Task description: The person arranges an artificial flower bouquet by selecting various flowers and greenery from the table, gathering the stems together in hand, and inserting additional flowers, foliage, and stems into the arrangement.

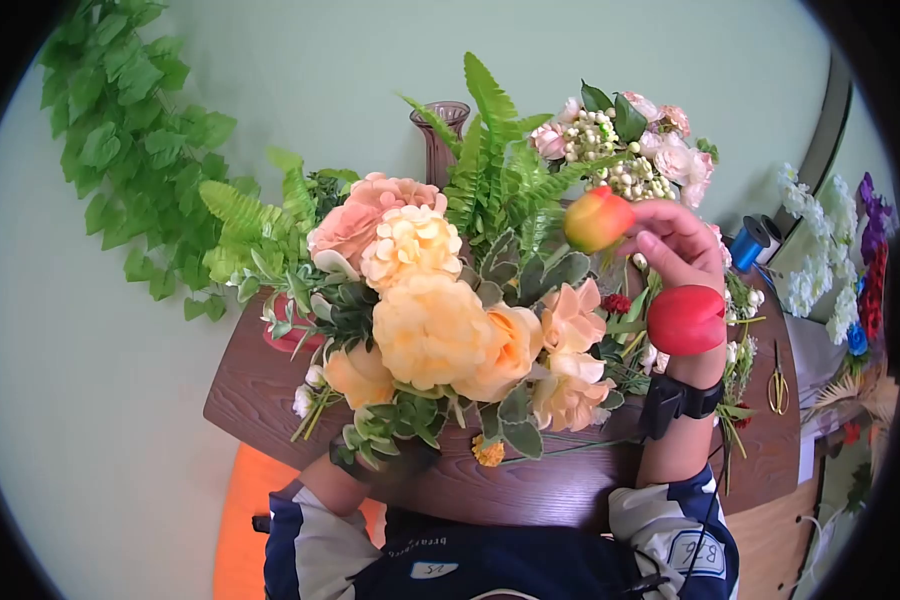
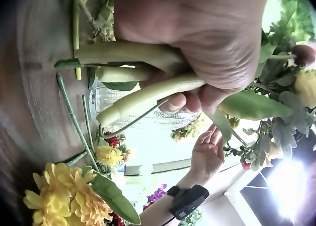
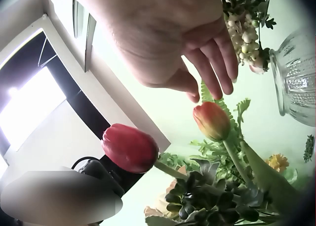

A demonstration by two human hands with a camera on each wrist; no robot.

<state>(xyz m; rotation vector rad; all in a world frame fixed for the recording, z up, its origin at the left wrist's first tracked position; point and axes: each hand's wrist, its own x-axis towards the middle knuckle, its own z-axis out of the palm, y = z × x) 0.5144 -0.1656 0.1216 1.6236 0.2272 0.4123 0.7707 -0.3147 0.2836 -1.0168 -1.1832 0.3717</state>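
A full bouquet of peach and cream flowers (image 1: 432, 330) spreads across the middle of the head view, hiding most of the left hand beneath it. In the left wrist view that hand (image 2: 197, 33) grips the thick green stems (image 2: 153, 96), their cut ends sticking out of the fist. On the bouquet's right side stand an orange-yellow tulip (image 1: 598, 218) and a red tulip (image 1: 686, 320). The right hand (image 1: 680, 245) is beside the orange-yellow tulip, its fingers loosely bent. From the right wrist, the fingertips (image 3: 193, 96) appear right at the top of that bloom, not wrapped round it.
Behind the bouquet stand a purple glass vase (image 1: 442, 145), fern fronds (image 1: 488, 150) and pale pink roses (image 1: 670, 155). On the table's right lie gold-handled scissors (image 1: 778, 385), near blue ribbon spools (image 1: 748, 243). A yellow flower (image 1: 487, 451) lies at the front; ivy (image 1: 135, 150) hangs left.
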